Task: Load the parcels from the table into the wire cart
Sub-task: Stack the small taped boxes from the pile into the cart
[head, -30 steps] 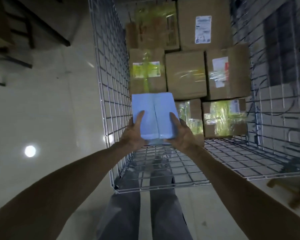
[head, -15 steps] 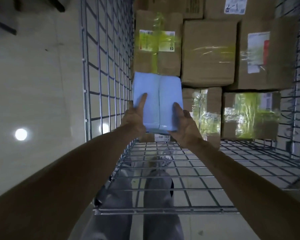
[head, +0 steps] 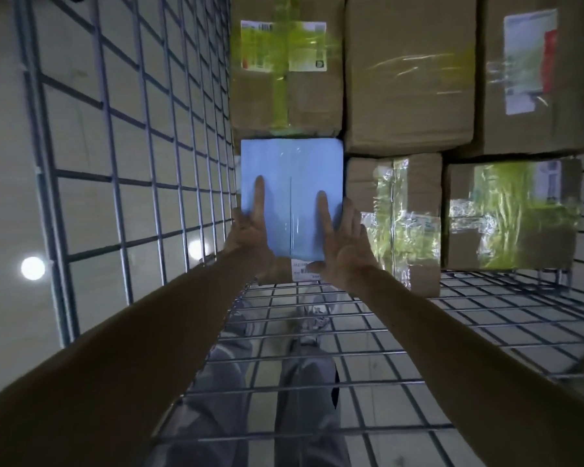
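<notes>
Blue parcel (head: 297, 170) | left hand (head: 250, 239) and right hand (head: 346, 254) pinch its near end | thin hold, might slip and drop into wire cart (head: 142, 183)

Left of the blue parcel (head: 292, 183), the wire cart (head: 132, 156) sets its mesh side wall just beside it, leaving only a thin gap. Beyond the parcel, a green-taped carton (head: 285, 72) closes the far side. To the parcel's right stands a taped box (head: 393, 217), and the right hand (head: 346, 244) fills the narrow slit between them. On the parcel's near side, the wire floor (head: 385, 330) lies bare and the space above it is open.
</notes>
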